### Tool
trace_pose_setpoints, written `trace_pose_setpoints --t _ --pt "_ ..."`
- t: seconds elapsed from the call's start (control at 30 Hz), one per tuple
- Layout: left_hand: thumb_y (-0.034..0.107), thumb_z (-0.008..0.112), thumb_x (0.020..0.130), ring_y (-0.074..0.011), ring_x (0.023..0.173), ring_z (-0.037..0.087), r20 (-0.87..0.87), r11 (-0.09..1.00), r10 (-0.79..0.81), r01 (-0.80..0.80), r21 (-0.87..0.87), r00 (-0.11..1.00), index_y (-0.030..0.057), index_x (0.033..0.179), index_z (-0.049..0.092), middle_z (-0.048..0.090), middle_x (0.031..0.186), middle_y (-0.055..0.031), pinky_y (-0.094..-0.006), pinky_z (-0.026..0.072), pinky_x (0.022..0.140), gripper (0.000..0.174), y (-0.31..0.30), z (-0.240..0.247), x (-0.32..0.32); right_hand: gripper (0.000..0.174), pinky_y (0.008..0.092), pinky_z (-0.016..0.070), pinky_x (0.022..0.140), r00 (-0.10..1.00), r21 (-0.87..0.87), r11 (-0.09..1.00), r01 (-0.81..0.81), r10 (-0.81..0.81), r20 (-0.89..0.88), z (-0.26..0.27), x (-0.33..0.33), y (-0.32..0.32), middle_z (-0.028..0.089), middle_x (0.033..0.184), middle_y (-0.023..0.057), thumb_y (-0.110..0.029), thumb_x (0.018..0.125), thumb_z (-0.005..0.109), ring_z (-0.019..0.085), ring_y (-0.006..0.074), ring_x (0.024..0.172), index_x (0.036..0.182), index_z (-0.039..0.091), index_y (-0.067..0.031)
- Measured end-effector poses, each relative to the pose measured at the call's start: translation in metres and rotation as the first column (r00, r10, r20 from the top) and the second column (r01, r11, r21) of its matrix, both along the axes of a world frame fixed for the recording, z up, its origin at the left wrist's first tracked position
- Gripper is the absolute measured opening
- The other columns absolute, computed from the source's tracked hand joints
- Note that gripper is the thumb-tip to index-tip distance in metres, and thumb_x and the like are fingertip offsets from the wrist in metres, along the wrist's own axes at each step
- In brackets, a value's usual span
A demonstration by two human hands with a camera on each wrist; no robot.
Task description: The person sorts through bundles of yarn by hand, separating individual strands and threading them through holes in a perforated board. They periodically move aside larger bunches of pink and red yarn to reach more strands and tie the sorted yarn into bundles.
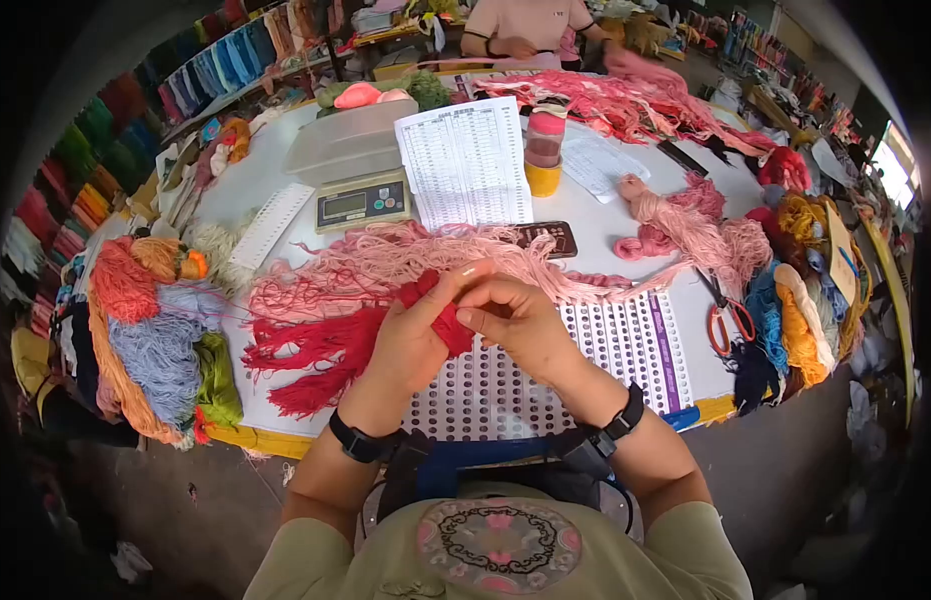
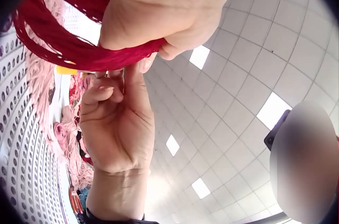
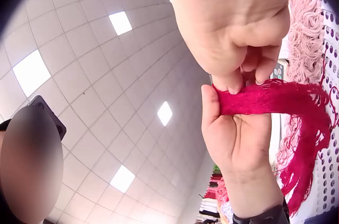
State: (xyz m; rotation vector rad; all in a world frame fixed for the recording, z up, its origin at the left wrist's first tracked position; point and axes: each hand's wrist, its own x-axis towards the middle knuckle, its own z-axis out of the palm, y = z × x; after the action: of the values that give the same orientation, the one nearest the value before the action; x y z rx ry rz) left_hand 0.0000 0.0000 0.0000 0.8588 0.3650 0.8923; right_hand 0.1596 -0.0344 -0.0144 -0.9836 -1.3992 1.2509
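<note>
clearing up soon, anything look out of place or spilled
Nothing looks plainly spilled or damaged. The untidiest spot is the pale pink yarn: its tangled strands sprawl loosely over the table, just beyond the crimson yarn, though that may be normal for this work.

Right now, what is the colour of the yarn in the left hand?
Deep red; the yarn shows best in the right wrist view.

There are two foreground hands (image 1: 417, 335) (image 1: 527, 335), one scale (image 1: 361, 205) and one tub (image 1: 340, 148)
</note>
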Motion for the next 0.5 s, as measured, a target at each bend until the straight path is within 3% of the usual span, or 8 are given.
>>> trace_pose_setpoints --t 0.07,0.2,0.27,0.3,0.37,0.43,0.5 --pt "0.027 0.036 0.102 -0.0225 0.123 0.047 -0.011 0.996 0.013 -0.012 0.083 1.0 -0.0065 0.133 0.044 0.051 0.132 -0.0152 -0.0364 0.0343 0.106 0.047 0.003 -0.001 0.005 0.01 0.0224 0.048 0.062 0.998 0.066 0.996 0.058 -0.056 -0.033 -0.001 0.0 0.001 0.058 0.096 -0.0018 -0.01 0.09 0.062 0.058 0.0069 0.08 0.099 0.064 -0.0062" --pt "0.03 0.036 0.101 -0.0221 0.124 0.046 -0.012 0.998 0.014 -0.013 0.063 1.0 -0.007 0.127 0.048 0.052 0.13 -0.017 -0.0388 0.0343 0.106 0.047 -0.014 0.001 0.002 0.007 0.0223 0.047 0.063 0.987 -0.083 0.995 0.049 -0.061 -0.147 0.002 0.0 -0.02 0.06 0.097 -0.0004 -0.009 0.091 0.06 0.059 0.0078 0.083 0.097 0.063 -0.006" --pt "0.027 0.04 0.1 -0.0243 0.119 0.051 0.134 0.981 0.089 -0.063 -0.184 0.987 -0.0064 0.117 0.053 0.053 0.129 -0.0179 -0.0386 0.0437 0.098 0.04 -0.009 -0.005 0.0 0.009 0.024 0.0486 0.07 0.961 -0.021 0.995 0.094 -0.096 -0.258 -0.003 0.003 -0.021 0.062 0.1 0.0023 -0.011 0.093 0.055 0.061 0.0114 0.087 0.098 0.062 -0.0074" --pt "0.027 0.04 0.1 -0.0243 0.119 0.051 0.132 0.98 0.089 -0.063 -0.188 0.987 -0.0064 0.117 0.053 0.053 0.129 -0.0179 -0.0386 0.0437 0.098 0.04 0.0 -0.014 -0.008 0.009 0.024 0.0486 0.07 0.961 -0.025 0.995 0.094 -0.097 -0.26 -0.003 0.007 -0.021 0.062 0.1 0.0023 -0.011 0.093 0.055 0.061 0.0114 0.087 0.098 0.062 -0.0074" --pt "0.023 0.045 0.098 -0.0234 0.11 0.059 0.202 0.939 0.19 -0.117 -0.325 0.961 -0.0049 0.11 0.055 0.057 0.122 -0.0171 -0.0306 0.0538 0.078 0.031 0.031 -0.036 -0.043 0.012 0.024 0.0481 0.073 0.775 -0.023 0.956 0.294 -0.252 -0.58 -0.001 0.03 -0.021 0.063 0.092 0.0038 -0.011 0.093 0.051 0.061 0.0143 0.083 0.099 0.059 -0.0052" --pt "0.018 0.049 0.096 -0.0191 0.097 0.064 0.075 0.904 0.334 -0.297 -0.308 0.94 -0.0033 0.111 0.054 0.062 0.111 -0.0145 -0.0205 0.052 0.057 0.026 0.051 -0.033 -0.09 0.015 0.0257 0.049 0.072 0.592 -0.276 0.886 0.372 -0.455 -0.665 0.023 0.085 -0.028 0.063 0.09 0.0062 -0.014 0.094 0.05 0.062 0.0178 0.083 0.097 0.059 -0.0033" --pt "0.015 0.05 0.096 -0.0104 0.066 0.059 0.106 0.836 0.459 -0.389 -0.386 0.882 0.0032 0.089 0.054 0.061 0.083 -0.006 -0.016 0.0439 0.046 0.014 0.069 -0.031 -0.142 0.016 0.0268 0.0498 0.069 0.593 -0.216 0.877 0.429 -0.454 -0.666 -0.019 0.198 -0.037 0.059 0.078 0.0049 -0.016 0.094 0.051 0.057 0.0166 0.07 0.086 0.057 -0.0035"
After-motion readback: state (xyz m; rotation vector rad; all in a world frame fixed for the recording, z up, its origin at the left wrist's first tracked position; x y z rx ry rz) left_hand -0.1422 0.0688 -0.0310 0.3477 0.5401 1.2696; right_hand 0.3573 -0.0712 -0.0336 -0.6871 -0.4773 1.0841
